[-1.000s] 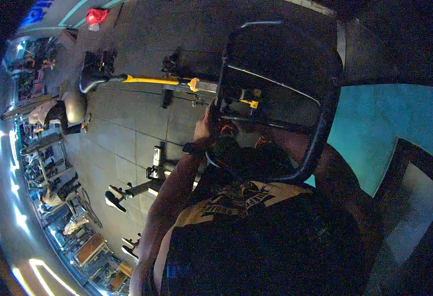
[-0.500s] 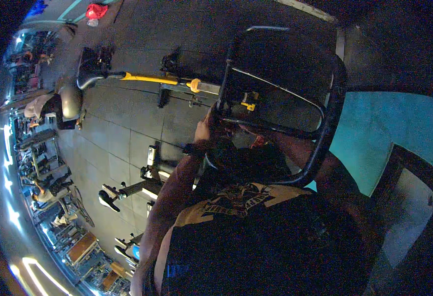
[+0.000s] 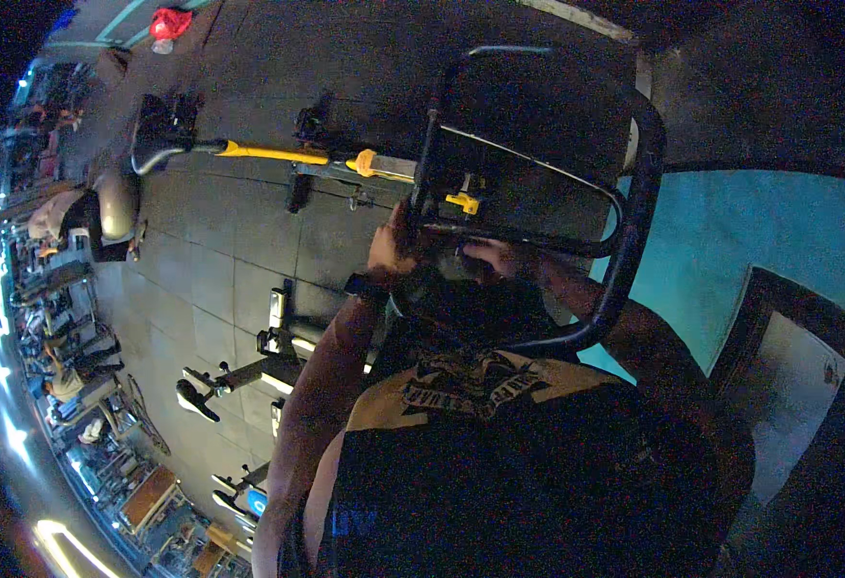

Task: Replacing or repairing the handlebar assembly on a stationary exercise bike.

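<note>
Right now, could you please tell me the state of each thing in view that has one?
Black frame: in front of the torso, partly hidden by the hands
Left hand: at the frame's left side, grip partly hidden
Right hand: below the crossbar, hold unclear
Wristband: worn on the left wrist
Ball: round, looks inflated
Ceiling light: lit
</note>
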`<move>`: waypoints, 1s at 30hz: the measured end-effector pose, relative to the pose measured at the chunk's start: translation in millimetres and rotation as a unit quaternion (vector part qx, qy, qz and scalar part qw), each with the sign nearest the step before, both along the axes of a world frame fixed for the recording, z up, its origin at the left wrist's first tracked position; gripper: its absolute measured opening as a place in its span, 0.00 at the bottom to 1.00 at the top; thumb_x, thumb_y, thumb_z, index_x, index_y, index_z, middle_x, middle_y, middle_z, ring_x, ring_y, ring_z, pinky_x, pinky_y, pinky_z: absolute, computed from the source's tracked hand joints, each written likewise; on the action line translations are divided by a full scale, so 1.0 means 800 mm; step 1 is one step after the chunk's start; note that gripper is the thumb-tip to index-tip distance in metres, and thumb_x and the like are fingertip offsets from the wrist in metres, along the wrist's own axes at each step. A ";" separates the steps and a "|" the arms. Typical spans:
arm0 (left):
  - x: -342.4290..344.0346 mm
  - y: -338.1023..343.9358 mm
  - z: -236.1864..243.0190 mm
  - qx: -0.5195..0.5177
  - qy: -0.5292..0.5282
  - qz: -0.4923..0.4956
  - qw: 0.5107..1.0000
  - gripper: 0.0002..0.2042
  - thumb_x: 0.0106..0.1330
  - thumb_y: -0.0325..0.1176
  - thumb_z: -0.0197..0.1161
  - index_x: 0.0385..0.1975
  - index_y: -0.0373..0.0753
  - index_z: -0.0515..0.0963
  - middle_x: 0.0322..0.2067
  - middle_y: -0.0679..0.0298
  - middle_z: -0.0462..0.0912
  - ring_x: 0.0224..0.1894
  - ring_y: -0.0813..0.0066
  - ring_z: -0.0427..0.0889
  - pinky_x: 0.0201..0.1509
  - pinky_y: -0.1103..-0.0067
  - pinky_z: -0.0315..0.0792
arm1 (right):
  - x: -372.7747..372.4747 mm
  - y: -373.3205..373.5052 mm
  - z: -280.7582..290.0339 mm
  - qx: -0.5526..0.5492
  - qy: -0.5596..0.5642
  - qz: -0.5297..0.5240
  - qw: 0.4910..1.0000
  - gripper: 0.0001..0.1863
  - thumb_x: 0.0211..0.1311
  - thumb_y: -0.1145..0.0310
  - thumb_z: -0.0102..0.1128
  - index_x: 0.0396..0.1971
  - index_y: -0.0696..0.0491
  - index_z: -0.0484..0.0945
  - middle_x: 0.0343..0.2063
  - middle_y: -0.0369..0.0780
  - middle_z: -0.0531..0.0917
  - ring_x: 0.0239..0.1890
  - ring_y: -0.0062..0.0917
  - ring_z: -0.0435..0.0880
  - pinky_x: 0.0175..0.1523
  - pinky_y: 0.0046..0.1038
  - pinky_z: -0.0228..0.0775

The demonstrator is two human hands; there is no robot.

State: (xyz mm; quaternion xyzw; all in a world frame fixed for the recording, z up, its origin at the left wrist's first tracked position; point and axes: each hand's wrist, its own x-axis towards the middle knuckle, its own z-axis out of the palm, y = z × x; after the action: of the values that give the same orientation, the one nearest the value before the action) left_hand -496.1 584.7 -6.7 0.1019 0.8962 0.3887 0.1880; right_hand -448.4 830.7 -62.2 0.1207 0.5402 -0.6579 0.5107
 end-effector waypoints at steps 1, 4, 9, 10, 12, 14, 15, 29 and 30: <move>-0.002 0.002 0.007 0.040 -0.003 0.002 0.999 0.37 0.48 0.30 0.65 0.61 0.33 0.58 0.44 0.47 0.79 0.47 0.58 0.79 0.49 0.71 0.72 | 0.001 -0.001 0.000 -0.029 0.017 -0.006 0.999 0.18 0.66 0.60 0.50 0.50 0.55 0.71 0.40 0.35 0.78 0.46 0.20 0.74 0.54 0.27 0.66; 0.003 0.001 0.011 0.131 0.017 0.004 0.991 0.34 0.51 0.31 0.65 0.59 0.31 0.60 0.43 0.49 0.80 0.46 0.61 0.80 0.49 0.72 0.72 | 0.001 -0.014 0.074 -0.084 0.146 -0.078 0.983 0.19 0.64 0.60 0.51 0.53 0.51 0.72 0.45 0.37 0.79 0.51 0.27 0.74 0.58 0.31 0.64; -0.002 -0.001 -0.014 0.268 -0.004 0.010 0.963 0.29 0.57 0.33 0.63 0.57 0.31 0.62 0.40 0.55 0.81 0.39 0.66 0.82 0.43 0.75 0.74 | 0.020 -0.015 0.017 -0.032 0.174 -0.120 0.977 0.16 0.65 0.63 0.51 0.50 0.54 0.74 0.43 0.35 0.78 0.48 0.21 0.74 0.56 0.27 0.65; -0.003 -0.007 -0.020 0.260 -0.071 0.032 0.963 0.27 0.58 0.32 0.62 0.56 0.31 0.63 0.39 0.55 0.82 0.36 0.69 0.81 0.40 0.77 0.75 | 0.020 -0.020 0.016 -0.037 0.160 -0.141 0.976 0.16 0.65 0.63 0.51 0.49 0.54 0.74 0.44 0.35 0.78 0.47 0.21 0.74 0.56 0.27 0.65; -0.013 -0.009 -0.010 0.249 -0.137 0.047 0.958 0.25 0.59 0.32 0.61 0.56 0.31 0.64 0.38 0.56 0.82 0.33 0.72 0.81 0.37 0.79 0.75 | 0.020 -0.027 0.021 -0.027 0.161 -0.142 0.976 0.16 0.65 0.63 0.52 0.50 0.54 0.73 0.43 0.35 0.78 0.46 0.21 0.75 0.54 0.26 0.68; -0.026 -0.008 0.020 0.184 -0.221 -0.009 0.958 0.22 0.59 0.30 0.60 0.53 0.32 0.67 0.37 0.56 0.82 0.30 0.75 0.81 0.32 0.81 0.74 | 0.020 -0.034 0.031 -0.017 0.163 -0.144 0.976 0.17 0.65 0.62 0.52 0.50 0.53 0.73 0.43 0.36 0.79 0.45 0.21 0.77 0.52 0.26 0.70; -0.025 -0.014 0.008 0.183 -0.219 -0.011 0.958 0.22 0.59 0.30 0.60 0.53 0.32 0.67 0.37 0.56 0.82 0.30 0.75 0.81 0.32 0.81 0.74 | 0.019 -0.037 0.037 -0.081 0.119 -0.164 0.976 0.18 0.65 0.61 0.52 0.52 0.53 0.72 0.42 0.36 0.79 0.43 0.21 0.77 0.49 0.26 0.72; -0.035 -0.029 -0.033 0.397 -0.315 -0.045 0.861 0.14 0.56 0.30 0.61 0.40 0.30 0.74 0.33 0.56 0.80 0.31 0.67 0.81 0.28 0.76 0.75 | 0.014 -0.070 0.099 -0.194 0.245 -0.252 0.916 0.20 0.66 0.59 0.49 0.54 0.53 0.67 0.41 0.39 0.79 0.38 0.25 0.80 0.44 0.30 0.77; -0.038 -0.028 -0.036 0.397 -0.316 -0.050 0.860 0.14 0.56 0.30 0.61 0.40 0.30 0.74 0.33 0.56 0.80 0.31 0.67 0.81 0.28 0.76 0.75 | 0.015 -0.064 0.118 -0.087 0.150 -0.231 0.957 0.20 0.66 0.60 0.49 0.54 0.53 0.66 0.41 0.39 0.79 0.38 0.25 0.80 0.44 0.29 0.76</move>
State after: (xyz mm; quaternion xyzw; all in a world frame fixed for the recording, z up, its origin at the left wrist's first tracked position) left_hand -526.7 562.2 -35.7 0.0838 0.5520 0.7131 0.4240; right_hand -436.7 779.7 31.9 0.0973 0.5086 -0.8128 0.2668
